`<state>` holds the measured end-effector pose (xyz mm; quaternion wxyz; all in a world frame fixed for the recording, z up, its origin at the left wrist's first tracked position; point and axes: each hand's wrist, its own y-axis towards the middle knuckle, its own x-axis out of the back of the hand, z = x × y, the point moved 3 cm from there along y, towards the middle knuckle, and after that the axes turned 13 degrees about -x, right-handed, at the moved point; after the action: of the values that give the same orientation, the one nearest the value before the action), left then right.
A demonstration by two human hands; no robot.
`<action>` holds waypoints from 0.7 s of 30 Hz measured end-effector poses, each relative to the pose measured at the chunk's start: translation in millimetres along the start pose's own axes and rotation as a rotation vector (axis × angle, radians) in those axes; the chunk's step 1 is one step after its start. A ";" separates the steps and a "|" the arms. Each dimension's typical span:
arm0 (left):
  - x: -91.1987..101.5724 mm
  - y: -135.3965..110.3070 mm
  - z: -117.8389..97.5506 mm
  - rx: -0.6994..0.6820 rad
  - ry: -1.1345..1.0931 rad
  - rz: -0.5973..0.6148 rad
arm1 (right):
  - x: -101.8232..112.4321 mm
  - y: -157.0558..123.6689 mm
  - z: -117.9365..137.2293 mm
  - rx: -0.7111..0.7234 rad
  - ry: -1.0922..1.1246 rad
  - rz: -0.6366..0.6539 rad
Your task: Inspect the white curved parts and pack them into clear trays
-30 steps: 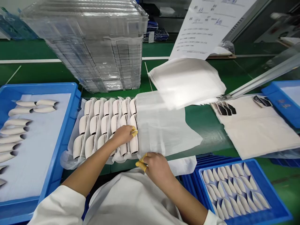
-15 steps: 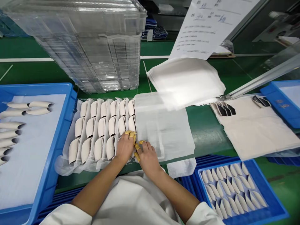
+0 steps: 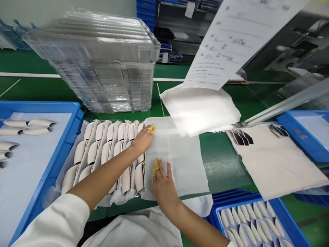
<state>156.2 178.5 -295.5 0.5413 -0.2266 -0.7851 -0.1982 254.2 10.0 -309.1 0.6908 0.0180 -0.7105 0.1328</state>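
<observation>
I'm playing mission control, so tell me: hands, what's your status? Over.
Left hand where pale pieces meet white sheet. Right hand palm-down on that sheet. Paper stack overlaps sheet's far right corner in view. Over.

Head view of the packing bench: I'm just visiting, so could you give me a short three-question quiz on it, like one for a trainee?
1. Over what is the right hand spread?
A) The printed paper
B) The translucent white sheet
C) The blue tray
2. True or false: the clear plastic stack stands beyond the rows of beige pieces.
3. Fill in: the left hand wears finger covers coloured ____.

Key: 1. B; 2. True; 3. Yellow.
</observation>
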 end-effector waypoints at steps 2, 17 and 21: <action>-7.1 30.6 0.1 0.004 -0.013 0.045 | -10.8 3.3 9.0 0.010 -0.024 0.049; -26.3 45.9 -7.1 0.235 -0.223 -0.116 | -56.1 8.7 0.6 0.102 -0.037 -0.087; 7.2 44.8 3.6 0.228 -0.246 -0.289 | -53.9 12.3 -10.8 0.262 -0.085 -0.217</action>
<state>176.8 218.3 -287.0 0.4294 -0.0715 -0.8869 -0.1546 264.7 15.7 -364.2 0.6622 0.1898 -0.7096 0.1481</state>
